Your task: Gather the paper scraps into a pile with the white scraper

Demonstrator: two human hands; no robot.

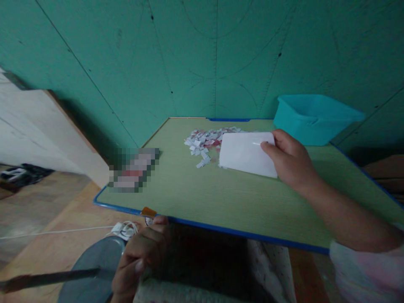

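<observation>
Green wall (202, 97) facing me, marked with thin lines (216, 54), dark dots (280, 54). Pale panel (53, 126) slanting at my left. Blue-edged table (176, 185) before me. Tan floor (41, 256), white cable (78, 229) across it. Light dim.

1. The white card (243, 153) covers part of the heap of paper scraps (202, 141); how far the heap runs behind it cannot be told.
2. Any print on the scraps is too small to read.
3. Most fingers of the right hand (290, 158) are hidden behind the card.
4. The left hand (142, 252) is dim, and whether it grips anything is unclear.
5. Coarse pixels mask the object (134, 172) at the left of the table (189, 198).
6. The turquoise bin's (315, 126) near wall hides its floor.
7. The bottom edge cuts off the grey stool (91, 256).
</observation>
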